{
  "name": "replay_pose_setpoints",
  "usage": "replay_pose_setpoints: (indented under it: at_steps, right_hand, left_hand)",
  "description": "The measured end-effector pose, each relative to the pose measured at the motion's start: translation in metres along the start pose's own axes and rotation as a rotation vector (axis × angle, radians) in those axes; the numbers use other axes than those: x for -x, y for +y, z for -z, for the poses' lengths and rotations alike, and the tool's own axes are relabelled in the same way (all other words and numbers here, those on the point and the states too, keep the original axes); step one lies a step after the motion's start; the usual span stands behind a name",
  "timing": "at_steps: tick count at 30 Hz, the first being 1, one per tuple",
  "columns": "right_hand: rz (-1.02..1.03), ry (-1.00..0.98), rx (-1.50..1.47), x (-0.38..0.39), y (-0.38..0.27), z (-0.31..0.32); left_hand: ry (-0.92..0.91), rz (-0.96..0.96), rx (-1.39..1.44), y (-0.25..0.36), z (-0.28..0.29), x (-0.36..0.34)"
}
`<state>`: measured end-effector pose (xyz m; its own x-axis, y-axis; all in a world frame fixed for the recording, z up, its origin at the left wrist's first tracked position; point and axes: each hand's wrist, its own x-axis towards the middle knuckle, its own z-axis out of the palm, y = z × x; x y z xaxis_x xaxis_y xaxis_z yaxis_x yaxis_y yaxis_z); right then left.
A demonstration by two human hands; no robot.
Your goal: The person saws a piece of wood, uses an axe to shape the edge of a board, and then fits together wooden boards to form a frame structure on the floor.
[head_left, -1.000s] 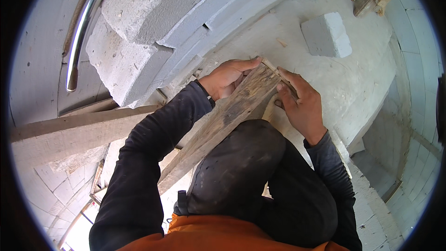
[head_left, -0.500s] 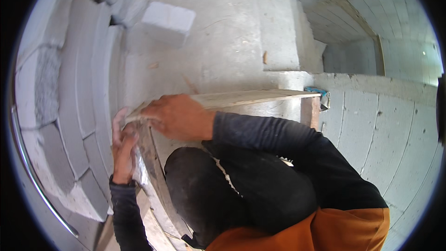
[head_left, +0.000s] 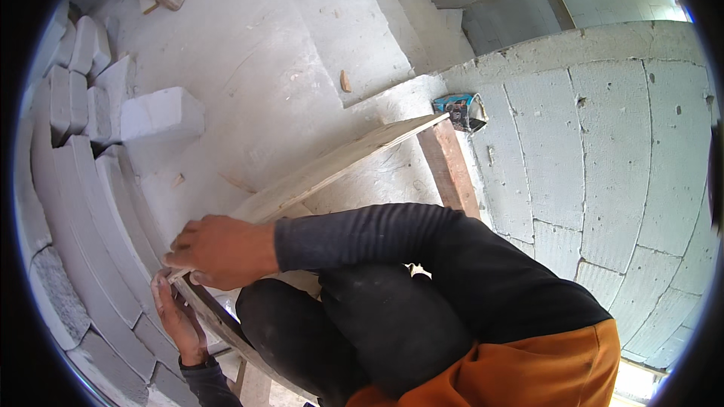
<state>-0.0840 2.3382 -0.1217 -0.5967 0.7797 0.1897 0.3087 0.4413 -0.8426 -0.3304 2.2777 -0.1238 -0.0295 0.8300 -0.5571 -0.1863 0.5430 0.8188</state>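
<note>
A long, narrow plywood board (head_left: 354, 149) runs diagonally from my hands at the near left to the far right. My right hand (head_left: 228, 250) is closed over its near-left end, fingers bent across the edge and thumb below. Just beneath, my left hand (head_left: 179, 320) rests against the same corner, its fingers stretched upward along the board's end. A wooden beam (head_left: 219, 318) passes under that corner toward my knees. At the far end, the board sits on a second reddish-brown wooden beam (head_left: 449, 169). My right forearm and knees hide part of the space between the beams.
Pale blocks (head_left: 83, 113) are stacked along the left, with one loose block (head_left: 162, 114) on the concrete floor (head_left: 226, 45). A blue-and-black packet (head_left: 458, 111) lies beside the board's far end. A block wall (head_left: 603, 158) rises at right; steps (head_left: 400, 30) lie beyond.
The view has swung, so the board now slants up to the right and more of the right wall shows. Both hands stay at the board's left corner; the left fingers look straighter.
</note>
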Motion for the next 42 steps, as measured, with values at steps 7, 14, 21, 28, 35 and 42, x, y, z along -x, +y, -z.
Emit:
replay_pose_setpoints:
  at_steps: [7, 14, 21, 28, 35, 42]
  right_hand:
    - [-0.669, 0.925, 0.157, 0.161, 0.058, 0.267]
    - [-1.681, 0.681, 0.711, 0.392, 0.171, 0.244]
    - [-1.704, 0.559, 0.866, 0.417, 0.187, 0.246]
    - [-1.616, 0.367, 0.893, 0.430, 0.131, 0.205]
    - [-1.334, 0.508, 1.078, 0.422, 0.121, 0.187]
    - [-0.873, -0.146, 1.017, 0.455, 0.236, 0.211]
  left_hand:
    - [0.107, -0.003, -0.081, 0.004, 0.019, 0.004]
    - [0.100, 0.031, -0.076, 0.003, 0.010, 0.004]
    - [0.119, 0.081, -0.017, 0.005, 0.006, 0.005]
    - [0.117, 0.044, -0.019, 0.005, 0.002, 0.007]
    - [0.110, 0.038, -0.023, -0.001, 0.020, 0.009]
    - [0.068, 0.073, -0.043, 0.001, 0.013, -0.003]
